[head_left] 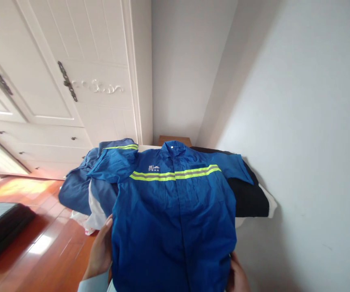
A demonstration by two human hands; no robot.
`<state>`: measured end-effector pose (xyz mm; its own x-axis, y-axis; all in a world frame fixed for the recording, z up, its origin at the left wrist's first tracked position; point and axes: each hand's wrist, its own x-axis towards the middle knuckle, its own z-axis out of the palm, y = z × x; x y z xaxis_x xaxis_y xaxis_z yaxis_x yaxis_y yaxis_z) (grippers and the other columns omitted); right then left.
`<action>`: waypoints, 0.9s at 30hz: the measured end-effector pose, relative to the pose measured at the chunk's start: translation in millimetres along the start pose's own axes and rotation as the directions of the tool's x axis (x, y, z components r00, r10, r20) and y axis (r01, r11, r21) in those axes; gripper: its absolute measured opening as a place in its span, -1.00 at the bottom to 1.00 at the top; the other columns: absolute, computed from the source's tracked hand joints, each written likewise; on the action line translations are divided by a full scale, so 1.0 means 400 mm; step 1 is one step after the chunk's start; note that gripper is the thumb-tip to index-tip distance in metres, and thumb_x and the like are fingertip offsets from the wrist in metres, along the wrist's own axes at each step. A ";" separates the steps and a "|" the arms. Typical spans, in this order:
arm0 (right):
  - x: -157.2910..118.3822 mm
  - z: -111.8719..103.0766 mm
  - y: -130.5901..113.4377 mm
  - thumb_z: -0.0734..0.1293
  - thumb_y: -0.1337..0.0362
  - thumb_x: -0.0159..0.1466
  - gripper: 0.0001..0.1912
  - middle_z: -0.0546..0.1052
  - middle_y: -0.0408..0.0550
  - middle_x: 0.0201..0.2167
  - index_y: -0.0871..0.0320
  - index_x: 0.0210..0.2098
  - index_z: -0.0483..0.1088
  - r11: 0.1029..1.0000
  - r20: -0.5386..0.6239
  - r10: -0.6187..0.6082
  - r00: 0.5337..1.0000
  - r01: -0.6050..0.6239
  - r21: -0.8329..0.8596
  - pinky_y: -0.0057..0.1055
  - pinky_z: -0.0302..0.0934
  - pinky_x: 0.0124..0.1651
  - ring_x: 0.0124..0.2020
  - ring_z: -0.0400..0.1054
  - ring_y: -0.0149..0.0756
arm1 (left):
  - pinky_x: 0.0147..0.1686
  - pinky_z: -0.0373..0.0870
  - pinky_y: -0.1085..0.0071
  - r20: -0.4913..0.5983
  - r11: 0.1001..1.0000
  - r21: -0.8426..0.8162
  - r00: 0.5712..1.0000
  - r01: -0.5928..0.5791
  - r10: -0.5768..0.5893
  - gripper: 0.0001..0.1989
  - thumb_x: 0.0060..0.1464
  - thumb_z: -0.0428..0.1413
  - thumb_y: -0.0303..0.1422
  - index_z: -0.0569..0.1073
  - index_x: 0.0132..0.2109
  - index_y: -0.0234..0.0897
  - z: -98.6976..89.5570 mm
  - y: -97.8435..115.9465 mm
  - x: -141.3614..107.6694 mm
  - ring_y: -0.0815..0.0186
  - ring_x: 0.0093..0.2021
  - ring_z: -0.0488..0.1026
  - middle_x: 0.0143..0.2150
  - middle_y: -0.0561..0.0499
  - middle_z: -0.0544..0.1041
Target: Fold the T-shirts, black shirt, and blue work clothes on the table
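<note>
A blue short-sleeved work shirt (175, 219) lies front side up, its collar at the far end, with a yellow-and-grey reflective band and a white logo on the chest. At its left side edge, my left hand (102, 247) is closed on the cloth, with the fingers partly hidden behind it. My right hand (237, 273) grips the opposite side edge lower down, and its fingertips are tucked out of sight. Under the shirt's left sleeve is a greyer blue garment (77, 186) with a similar band. Black cloth (251, 198) shows beneath the right sleeve.
A white wardrobe (108, 48) with dark handles stands at the back left. The pale wall (315, 121) closes off the right side. On the glossy wooden floor (50, 227) at left lies a dark case-like object (4, 231). Brown wood (175, 140) shows behind the collar.
</note>
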<state>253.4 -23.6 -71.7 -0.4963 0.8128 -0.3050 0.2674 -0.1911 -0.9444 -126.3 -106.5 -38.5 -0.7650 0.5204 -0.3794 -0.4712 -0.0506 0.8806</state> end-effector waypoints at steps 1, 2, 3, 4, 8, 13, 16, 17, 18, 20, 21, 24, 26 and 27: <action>0.002 -0.005 0.019 0.46 -0.04 0.06 -0.56 0.62 -0.16 -0.05 -0.29 -0.04 0.54 0.999 -0.089 -0.011 0.996 0.016 0.052 0.07 0.45 -0.04 0.11 0.44 0.19 | -0.09 0.60 0.10 0.007 0.998 -0.032 0.998 0.059 -0.059 -0.75 -0.14 0.23 -0.08 0.56 -0.31 -0.06 -0.004 -0.001 -0.001 -0.06 0.01 0.59 -0.19 0.03 0.69; 0.005 -0.012 0.035 0.44 -0.04 0.00 -0.54 0.64 -0.16 -0.11 -0.27 -0.07 0.55 0.992 -0.192 -0.014 0.981 0.038 0.124 0.12 0.44 -0.03 0.08 0.47 0.22 | -0.08 0.59 0.11 0.013 0.995 -0.034 0.996 0.092 -0.092 -0.75 -0.14 0.24 -0.10 0.55 -0.29 -0.07 -0.006 -0.001 -0.003 -0.04 0.02 0.58 -0.18 0.03 0.69; 0.009 -0.021 0.044 0.43 -0.03 -0.03 -0.53 0.65 -0.16 -0.15 -0.22 -0.09 0.56 0.978 -0.282 -0.001 0.960 0.059 0.199 0.11 0.42 0.01 0.05 0.49 0.21 | -0.08 0.59 0.12 0.022 0.993 -0.018 0.993 0.115 -0.115 -0.74 -0.13 0.25 -0.11 0.55 -0.26 -0.09 -0.006 -0.003 -0.006 -0.03 0.01 0.59 -0.17 0.02 0.69; 0.011 -0.032 0.044 0.43 0.00 -0.05 -0.52 0.66 -0.13 -0.17 -0.14 -0.11 0.57 0.962 -0.332 0.029 0.943 0.064 0.265 0.08 0.41 0.05 0.00 0.52 0.17 | -0.09 0.59 0.13 0.031 0.991 0.011 0.990 0.135 -0.135 -0.71 -0.13 0.26 -0.13 0.56 -0.23 -0.11 -0.005 -0.005 -0.008 -0.02 -0.01 0.59 -0.18 0.00 0.68; -0.005 -0.092 -0.035 0.47 0.18 -0.12 -0.62 0.66 -0.04 -0.31 0.06 -0.26 0.57 0.953 -0.132 0.178 0.975 -0.138 0.268 -0.04 0.41 0.01 -0.20 0.56 0.05 | -0.21 0.59 0.17 0.028 0.974 0.127 0.981 0.187 -0.192 -0.60 -0.21 0.32 -0.20 0.55 -0.16 -0.19 0.001 -0.021 -0.005 0.01 -0.16 0.63 -0.25 -0.05 0.67; -0.072 -0.201 -0.137 0.41 0.20 -0.10 -0.61 0.65 -0.04 -0.36 0.04 -0.24 0.61 0.998 0.013 0.067 0.998 -0.067 -0.019 -0.10 0.38 0.06 -0.21 0.53 0.02 | -0.16 0.53 0.12 -0.103 0.925 0.371 0.987 -0.080 0.126 -0.58 -0.14 0.25 -0.11 0.56 -0.11 -0.17 -0.022 -0.025 0.020 0.01 -0.17 0.57 -0.22 -0.07 0.63; -0.123 -0.275 -0.128 0.45 0.18 -0.11 -0.55 0.62 -0.03 -0.44 0.00 -0.17 0.63 0.957 0.082 0.248 0.965 -0.231 -0.173 -0.18 0.45 -0.27 -0.43 0.53 -0.04 | -0.11 0.46 -0.06 -0.061 0.622 0.732 0.881 -0.280 0.469 -0.45 0.00 0.13 -0.03 0.52 0.09 -0.19 -0.032 -0.005 0.006 -0.08 -0.14 0.51 -0.21 -0.14 0.57; -0.141 -0.297 -0.123 0.47 0.17 -0.12 -0.50 0.63 0.00 -0.41 -0.05 -0.13 0.63 0.932 0.066 0.322 0.945 -0.304 -0.196 -0.23 0.41 -0.40 -0.50 0.53 -0.07 | -0.10 0.44 -0.12 -0.035 0.522 0.795 0.836 -0.308 0.548 -0.38 0.02 0.10 0.00 0.47 0.17 -0.22 -0.029 0.005 -0.007 -0.13 -0.12 0.48 -0.25 -0.15 0.54; -0.157 -0.317 -0.122 0.49 0.15 -0.12 -0.45 0.64 0.05 -0.33 -0.10 -0.07 0.62 0.909 0.026 0.377 0.926 -0.365 -0.200 -0.25 0.36 -0.49 -0.55 0.52 -0.09 | -0.09 0.42 -0.17 -0.014 0.446 0.830 0.788 -0.334 0.616 -0.32 0.04 0.07 0.02 0.42 0.23 -0.25 -0.020 0.016 -0.024 -0.17 -0.10 0.45 -0.31 -0.14 0.50; -0.180 -0.348 -0.139 0.53 0.09 -0.11 -0.36 0.64 0.15 -0.13 -0.20 0.01 0.58 0.896 -0.075 0.401 0.913 -0.408 -0.175 -0.24 0.34 -0.52 -0.58 0.52 -0.11 | -0.08 0.43 -0.18 0.040 0.369 0.828 0.702 -0.421 0.711 -0.24 0.05 0.04 0.08 0.37 0.27 -0.29 0.015 0.039 -0.059 -0.19 -0.08 0.43 -0.36 -0.12 0.46; -0.185 -0.358 -0.158 0.55 0.06 -0.11 -0.34 0.62 0.18 -0.07 -0.22 0.03 0.58 0.909 -0.111 0.369 0.923 -0.383 -0.164 -0.20 0.37 -0.46 -0.54 0.54 -0.09 | -0.11 0.45 -0.14 0.075 0.360 0.798 0.672 -0.484 0.737 -0.25 0.05 0.04 0.10 0.38 0.26 -0.28 0.041 0.052 -0.075 -0.16 -0.09 0.44 -0.31 -0.13 0.47; -0.162 -0.371 -0.245 0.59 0.05 -0.09 -0.32 0.62 0.25 -0.07 -0.13 0.06 0.58 0.964 -0.108 0.179 0.978 -0.196 -0.177 -0.14 0.42 -0.16 -0.28 0.58 0.02 | -0.21 0.52 0.06 0.223 0.360 0.641 0.613 -0.678 0.758 -0.35 0.09 0.05 0.09 0.44 0.17 -0.26 0.150 0.088 -0.094 -0.01 -0.10 0.49 0.04 -0.24 0.45; -0.117 -0.366 -0.308 0.56 0.03 0.01 -0.31 0.62 0.23 -0.05 -0.03 0.13 0.54 0.975 -0.049 0.032 0.998 -0.042 -0.218 -0.11 0.40 0.00 -0.14 0.56 0.05 | -0.15 0.53 0.12 0.350 0.327 0.552 0.569 -0.767 0.745 -0.44 0.13 0.06 0.04 0.47 0.11 -0.25 0.239 0.111 -0.070 -0.01 0.02 0.48 0.14 -0.24 0.41; -0.087 -0.361 -0.339 0.54 0.02 0.05 -0.31 0.62 0.22 -0.04 0.01 0.17 0.51 0.970 0.002 -0.019 1.000 0.019 -0.242 -0.08 0.39 0.02 -0.12 0.56 0.04 | -0.07 0.51 0.11 0.426 0.294 0.518 0.540 -0.803 0.726 -0.49 0.16 0.05 0.01 0.47 0.09 -0.23 0.285 0.123 -0.047 -0.03 0.11 0.45 0.14 -0.23 0.43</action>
<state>353.7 53.4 84.6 -0.5033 0.8150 -0.2872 0.4501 -0.0364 -0.8922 -85.1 -21.7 44.2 -0.5684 0.6070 0.5554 0.7036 0.0088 0.7105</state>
